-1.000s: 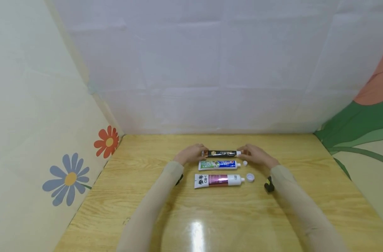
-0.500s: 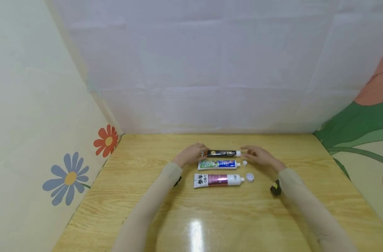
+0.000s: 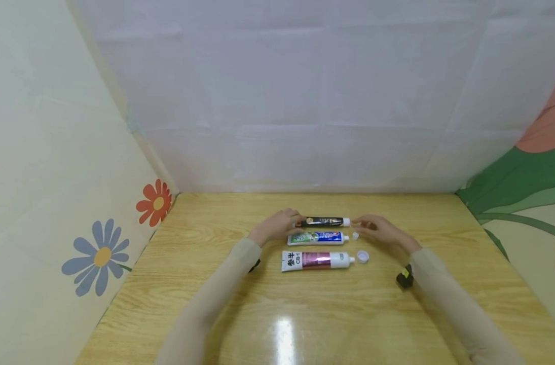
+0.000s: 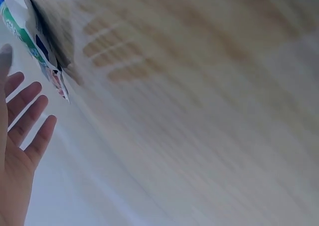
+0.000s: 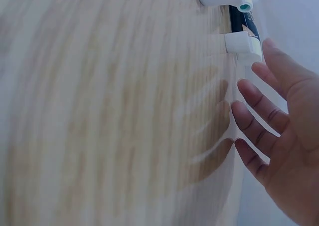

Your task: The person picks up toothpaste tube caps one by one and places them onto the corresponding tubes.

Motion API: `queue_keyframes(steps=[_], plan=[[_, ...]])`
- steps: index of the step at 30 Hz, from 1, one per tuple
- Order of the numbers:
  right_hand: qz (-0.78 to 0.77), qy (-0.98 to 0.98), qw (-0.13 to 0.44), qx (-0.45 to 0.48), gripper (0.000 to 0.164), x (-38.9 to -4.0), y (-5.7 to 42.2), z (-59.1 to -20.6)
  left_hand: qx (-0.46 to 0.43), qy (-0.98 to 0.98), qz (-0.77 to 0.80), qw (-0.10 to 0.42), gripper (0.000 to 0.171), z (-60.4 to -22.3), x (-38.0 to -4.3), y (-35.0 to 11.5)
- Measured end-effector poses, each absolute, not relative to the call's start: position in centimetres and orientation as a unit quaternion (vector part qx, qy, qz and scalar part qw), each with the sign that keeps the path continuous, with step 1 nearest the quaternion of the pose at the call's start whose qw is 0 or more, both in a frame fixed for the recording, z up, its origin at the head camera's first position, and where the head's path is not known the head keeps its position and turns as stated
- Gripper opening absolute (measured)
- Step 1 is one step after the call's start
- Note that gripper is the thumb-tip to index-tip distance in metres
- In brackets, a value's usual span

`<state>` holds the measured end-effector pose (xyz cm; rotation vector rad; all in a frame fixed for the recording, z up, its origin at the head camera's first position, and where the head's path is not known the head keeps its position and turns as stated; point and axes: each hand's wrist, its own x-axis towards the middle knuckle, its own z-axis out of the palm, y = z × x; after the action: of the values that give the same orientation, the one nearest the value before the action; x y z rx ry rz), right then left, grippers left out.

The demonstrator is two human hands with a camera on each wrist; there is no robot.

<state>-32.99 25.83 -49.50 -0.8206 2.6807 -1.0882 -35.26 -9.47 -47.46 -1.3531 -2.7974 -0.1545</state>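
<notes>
A black toothpaste tube with a white cap (image 3: 325, 221) lies farthest back in the head view. My left hand (image 3: 279, 224) is at its left end, fingers overlapping the tail; in the left wrist view the fingers (image 4: 31, 109) are loosely spread. Just right of the white cap, my right hand (image 3: 379, 228) hovers with relaxed fingers and nothing in them. In front lies a green and blue toothpaste tube (image 3: 316, 238), uncapped, with its small white cap (image 3: 355, 235) beside the nozzle. Nearest is a larger white and magenta toothpaste tube (image 3: 316, 260), also uncapped, its round cap (image 3: 362, 257) to the right.
The three tubes lie in rows on a glossy wood-grain table (image 3: 313, 309). A white sheeted wall (image 3: 277, 126) rises behind its far edge. Flower-printed panels (image 3: 101, 258) stand at the sides. Dark wrist devices (image 3: 405, 277) hang under both sleeves.
My right hand has drawn away to the right from the black tube's white cap, its fingers loosening. The left hand stays at the tail with little movement, and the tubes stay in place.
</notes>
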Motion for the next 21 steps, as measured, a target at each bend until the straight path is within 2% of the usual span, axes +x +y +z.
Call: queue_keyframes(steps=[6,15,21], plan=[[-0.366,0.889,0.076,-0.264,0.043,-32.8,26.1,-49.9,-0.438,-0.897,-0.064,-0.004,0.052,-47.5,-34.9,-9.4],[-0.382,0.88,0.089,-0.267,0.043,-32.5,26.3,-50.0,-0.452,-0.89,-0.043,-0.032,0.061,-47.3,-33.9,-9.0],[-0.387,0.879,0.092,-0.262,0.041,-32.2,26.3,-49.9,-0.47,-0.882,-0.008,-0.022,0.065,-47.8,-33.7,-8.6]])
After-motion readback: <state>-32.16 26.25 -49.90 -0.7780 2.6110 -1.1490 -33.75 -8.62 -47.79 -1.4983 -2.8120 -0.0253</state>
